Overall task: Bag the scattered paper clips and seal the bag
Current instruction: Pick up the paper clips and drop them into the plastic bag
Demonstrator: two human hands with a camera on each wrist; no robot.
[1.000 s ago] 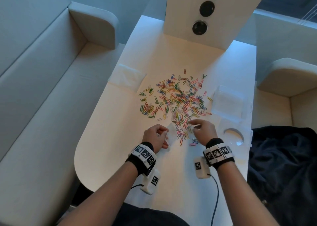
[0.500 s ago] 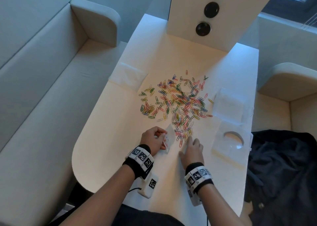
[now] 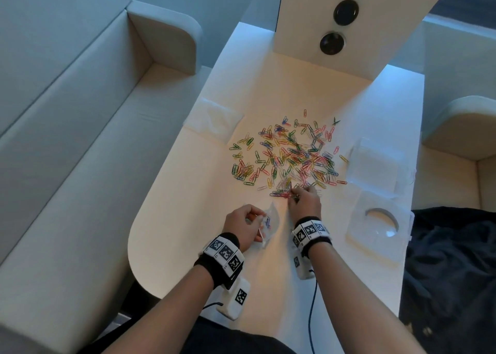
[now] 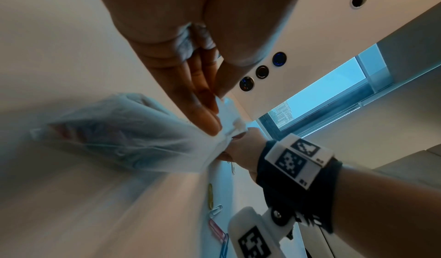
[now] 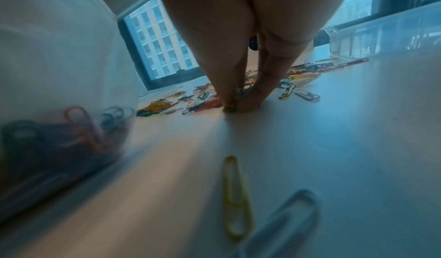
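Many coloured paper clips [image 3: 290, 155] lie scattered across the middle of the white table [image 3: 188, 219]. My left hand [image 3: 245, 226] pinches the rim of a small clear plastic bag [image 3: 269, 220] near the table's front; the left wrist view shows that bag [image 4: 124, 131] holding several clips. My right hand [image 3: 299, 196] is at the near edge of the pile, and its fingertips [image 5: 235, 101] pinch a few clips against the table. A yellow clip [image 5: 235, 196] and a pale blue clip [image 5: 284, 222] lie loose behind that hand.
A clear plastic box [image 3: 375, 163] and a flat lid with a round cut-out [image 3: 381, 227] sit at the table's right. Another clear bag [image 3: 212, 120] lies at the left edge. An upright white panel with dark round buttons [image 3: 346, 10] stands at the far end. Dark cloth [image 3: 453, 273] lies on the right seat.
My right hand drew back toward the table's front, then reached forward again into the near edge of the pile. The left hand stayed put, holding the bag.
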